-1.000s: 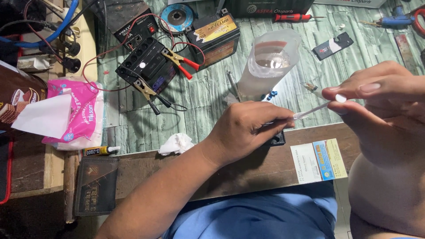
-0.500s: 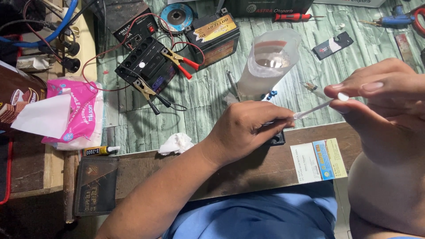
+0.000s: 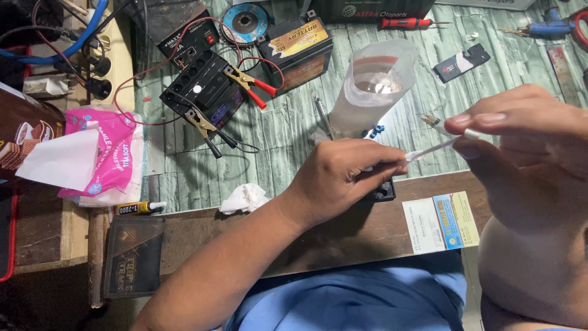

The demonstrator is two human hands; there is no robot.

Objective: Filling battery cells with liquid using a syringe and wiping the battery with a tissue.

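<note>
Small repair workshop, likely battery or electrical work. Cluttered green plank-pattern bench (image 3: 294, 132) with two small black batteries (image 3: 205, 92), red clamp leads (image 3: 254, 86), charger box (image 3: 187, 37), grinding disc (image 3: 245, 21), red screwdriver (image 3: 407, 23), glue tube (image 3: 139, 208), tangled cables (image 3: 61, 49), tissue pack (image 3: 101, 156).

Free bench strip btw crumpled tissue (image 3: 244, 197) and left hand (image 3: 343, 178); behind, plastic jug (image 3: 373, 86) and clamped battery (image 3: 205, 92) block way.

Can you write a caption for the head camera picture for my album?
Two hands, left hand and right hand, hold a thin clear tube over a workbench beside a plastic jug.
</note>
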